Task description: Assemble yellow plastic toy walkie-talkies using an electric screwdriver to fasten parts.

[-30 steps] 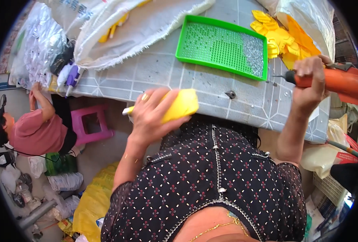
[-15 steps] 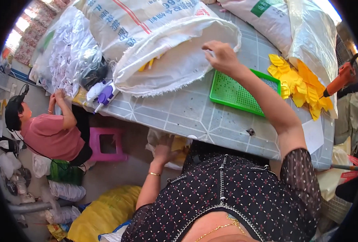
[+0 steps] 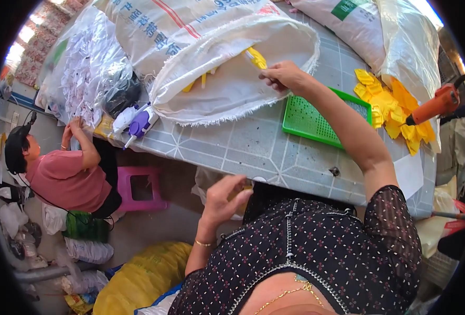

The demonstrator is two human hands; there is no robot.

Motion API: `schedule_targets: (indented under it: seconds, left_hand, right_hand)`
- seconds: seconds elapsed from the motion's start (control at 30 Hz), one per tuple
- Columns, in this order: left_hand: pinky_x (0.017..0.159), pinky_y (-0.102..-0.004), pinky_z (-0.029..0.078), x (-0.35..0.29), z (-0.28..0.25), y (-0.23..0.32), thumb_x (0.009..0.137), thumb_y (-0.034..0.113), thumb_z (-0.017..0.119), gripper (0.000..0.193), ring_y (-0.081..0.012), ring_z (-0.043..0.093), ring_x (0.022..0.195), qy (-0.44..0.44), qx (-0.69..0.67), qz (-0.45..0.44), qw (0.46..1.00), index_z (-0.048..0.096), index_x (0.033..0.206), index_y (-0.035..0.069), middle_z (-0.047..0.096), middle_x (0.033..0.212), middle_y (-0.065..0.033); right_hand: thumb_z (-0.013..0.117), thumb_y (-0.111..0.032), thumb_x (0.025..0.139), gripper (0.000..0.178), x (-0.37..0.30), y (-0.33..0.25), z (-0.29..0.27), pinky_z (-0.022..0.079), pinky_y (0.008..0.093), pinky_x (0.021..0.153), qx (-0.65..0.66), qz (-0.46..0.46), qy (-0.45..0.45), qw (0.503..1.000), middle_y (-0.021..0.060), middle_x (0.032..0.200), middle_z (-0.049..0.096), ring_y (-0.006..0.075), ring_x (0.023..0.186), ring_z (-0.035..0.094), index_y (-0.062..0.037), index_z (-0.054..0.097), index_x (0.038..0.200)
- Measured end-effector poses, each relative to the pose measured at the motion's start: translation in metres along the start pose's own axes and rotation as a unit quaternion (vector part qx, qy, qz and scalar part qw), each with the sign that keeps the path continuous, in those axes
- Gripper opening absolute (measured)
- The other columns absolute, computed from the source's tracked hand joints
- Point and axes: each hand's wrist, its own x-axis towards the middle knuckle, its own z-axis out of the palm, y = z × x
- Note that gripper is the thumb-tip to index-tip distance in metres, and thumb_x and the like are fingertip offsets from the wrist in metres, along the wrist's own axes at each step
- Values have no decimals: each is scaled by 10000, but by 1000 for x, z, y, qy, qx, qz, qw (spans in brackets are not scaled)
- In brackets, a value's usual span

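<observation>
Our L hand (image 3: 225,200) is loose, empty; R hand (image 3: 285,76) bunched by yellow pc (image 3: 255,58), sack (image 3: 235,113) mouth, 12 o'clock, can't tell if gripping. We've some pcs (image 3: 193,84) inside; pile (image 3: 371,94) left, 2 o'clock.

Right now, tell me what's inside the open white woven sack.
Yellow pieces show inside the sack, left of centre; another yellow piece appears at its mouth, beside the right hand. The upper layer hides anything deeper.

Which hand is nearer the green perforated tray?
Right. The right hand is by the green tray's far-left corner, forearm crossing it; the left hand is farther, by the table's near edge.
</observation>
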Motion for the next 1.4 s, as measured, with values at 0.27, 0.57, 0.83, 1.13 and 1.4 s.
schedule_targets:
  seconds: [0.27,0.57,0.83,1.13,1.4]
  left_hand:
    - [772,-301,554,80,10,32,1077,226,519,336,-212,697,886,126,-373,-15,919,631,1280,-17,714,1101,-166]
    - [687,-443,627,81,48,40,963,820,284,1061,-453,718,918,-282,-512,-170,794,436,1461,-104,645,1239,-341]
    - [498,-431,610,79,106,64,836,745,573,1160,-451,696,682,-483,-623,-310,531,239,1536,-118,504,1250,-494]
    - [857,-520,621,83,147,62,940,456,691,923,-452,579,1238,-397,-674,-155,603,220,1614,37,300,1577,-325]
    - [1030,-579,531,74,158,72,951,504,689,879,-438,518,1349,-302,-668,-181,655,292,1590,49,402,1548,-267]
  right_hand:
    - [608,-280,1042,342,-200,28,-16,358,216,503,214,-3,-148,966,-53,691,527,52,544,437,44,678,1125]
    - [604,-286,1023,287,-319,53,-44,455,347,650,-162,-146,-166,962,75,781,633,195,698,590,-26,716,1068]
    - [692,-122,908,232,-357,93,-58,533,411,791,-326,-339,41,881,146,976,695,337,883,676,-41,667,1124]
    - [604,-413,987,519,-334,193,-212,448,461,1094,-517,111,460,713,165,1348,630,323,1286,588,-88,588,1391]
    - [645,-129,1011,343,-359,151,-146,525,245,865,-194,-163,462,850,49,1157,682,105,1021,658,-43,560,1332]
